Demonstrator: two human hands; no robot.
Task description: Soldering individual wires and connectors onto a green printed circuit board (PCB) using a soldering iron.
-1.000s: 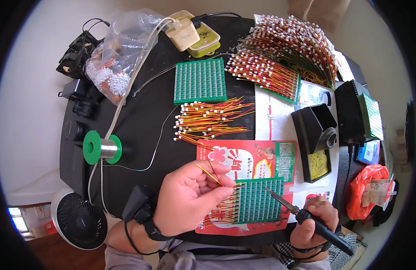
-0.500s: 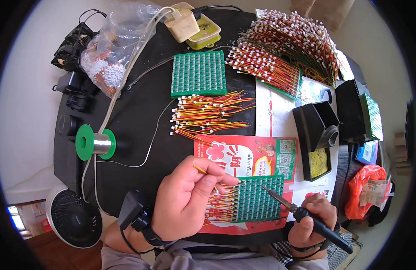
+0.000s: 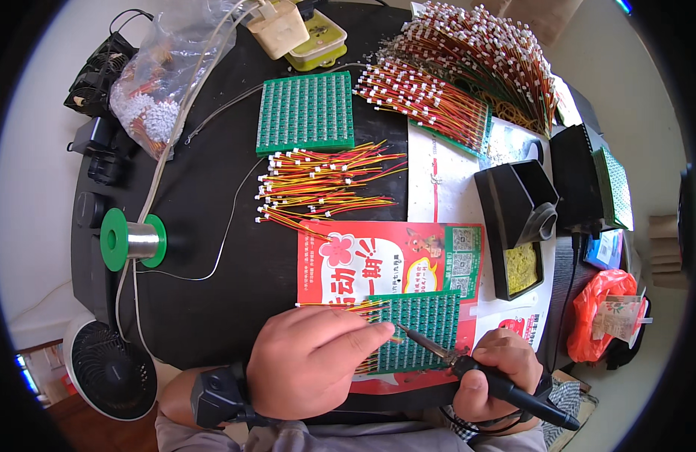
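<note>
My right hand (image 3: pixel 502 374) is closed around the black handle of a soldering iron (image 3: pixel 506 388). The iron's tip points left over the green circuit board panel (image 3: pixel 423 331), close to my left fingertips; whether it touches a pad I cannot tell. My left hand (image 3: pixel 310 361), back upward, pinches a thin wire (image 3: pixel 397 340) at the panel's left part. Most of that wire is hidden under the fingers. Several red and yellow wires (image 3: pixel 361 306) run along the panel's left edge, partly covered by this hand. The panel lies on a red printed sheet (image 3: pixel 393 248).
Loose connector wires (image 3: pixel 325 184) lie beyond the sheet, below another green panel (image 3: pixel 306 113). Solder wire on a green spool (image 3: pixel 133 239) stands left. A black iron holder (image 3: pixel 517 200) with yellow sponge (image 3: pixel 522 267) stands right. Wired panels (image 3: pixel 476 64) are at the back right, a fan (image 3: pixel 111 369) lower left.
My left hand has turned palm-down and brought the wire to the panel's left part. The soldering iron's tip has moved left toward it. The whole view has shifted slightly.
</note>
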